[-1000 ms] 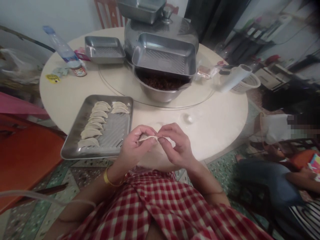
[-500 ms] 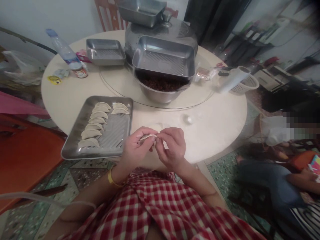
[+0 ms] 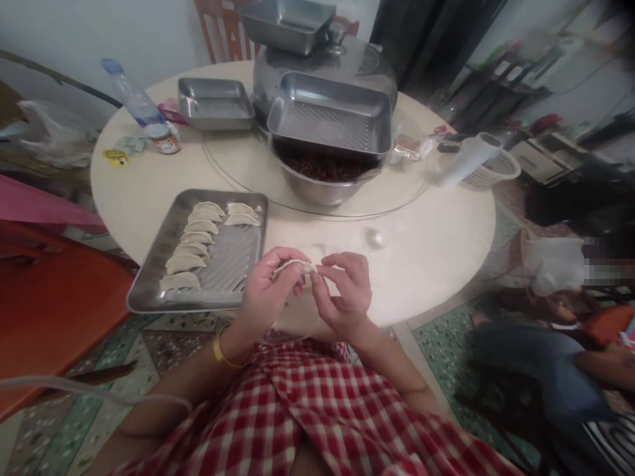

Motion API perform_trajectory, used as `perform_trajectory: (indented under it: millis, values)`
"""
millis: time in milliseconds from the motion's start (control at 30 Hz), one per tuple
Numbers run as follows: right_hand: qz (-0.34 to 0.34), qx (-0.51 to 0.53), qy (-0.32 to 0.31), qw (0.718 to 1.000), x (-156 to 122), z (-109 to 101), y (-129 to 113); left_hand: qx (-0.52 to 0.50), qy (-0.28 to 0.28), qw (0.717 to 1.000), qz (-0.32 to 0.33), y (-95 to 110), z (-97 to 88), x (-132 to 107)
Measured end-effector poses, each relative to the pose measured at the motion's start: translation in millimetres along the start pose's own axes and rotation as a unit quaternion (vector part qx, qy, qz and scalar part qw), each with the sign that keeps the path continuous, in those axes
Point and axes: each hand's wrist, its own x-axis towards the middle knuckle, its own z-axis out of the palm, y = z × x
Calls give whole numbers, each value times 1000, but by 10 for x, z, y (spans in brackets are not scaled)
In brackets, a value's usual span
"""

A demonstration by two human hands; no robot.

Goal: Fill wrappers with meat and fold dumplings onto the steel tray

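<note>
Across the near left of the round cream table [image 3: 421,264], you have a shallow rectangular silver metal tray [image 3: 233,271] holding pale crescent-shaped dumplings [image 3: 186,263], a longer column on its left and a pair at its upper right, with ribbed metal showing between and below them. Beyond your hands stands a round silver metal bowl [image 3: 322,193] of dark brown chopped filling [image 3: 325,170], a utensil handle leaning at its right rim; a deep rectangular metal pan [image 3: 330,119], bare inside, sits over its back part. Another bare metal pan [image 3: 215,106] lies farther left, and a white perforated plastic basket [image 3: 496,168] stands at the far right beside a pale upright-leaning roll [image 3: 471,160]. Your own piece, a pale folded dough dumpling [image 3: 302,266], is held up between both hands above the near table edge; its upper edge is thin and curves like a bow. Your left hand [image 3: 270,289] clamps it between thumb and fingers, while your right hand [image 3: 347,291] pinches its right end with thumb and forefinger. Your left fingers cover much of its body, so its filling and underside stay hidden. Something flat and pale behind your hands is hard to make out, and the metal pan [image 3: 288,30] atop the large domed lid [image 3: 367,66] is cut off above.
</note>
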Motion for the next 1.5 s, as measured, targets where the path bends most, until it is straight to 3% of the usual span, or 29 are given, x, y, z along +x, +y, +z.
perform_trajectory:
  millis: [367, 533, 1000, 1200, 1300, 1500]
  values:
    - [5, -4, 11, 1000, -53, 9, 6, -10, 24, 999, -25, 67, 15, 4]
    - [21, 40, -10, 999, -67, 79, 57, -6, -8, 1000, -29, 75, 38, -21]
    - [20, 34, 8, 999, -155, 194, 50, -14, -30, 999, 0, 8, 38, -53]
    - [106, 172, -42, 979, -117, 139, 37, -23, -67, 997, -12, 42, -2, -67]
    - [139, 186, -38, 972, -99, 141, 12, -14, -74, 997, -1, 18, 2, -82]
    - [130, 161, -40, 978, -75, 135, -36, 6, -70, 997, 20, 1, 6, -106]
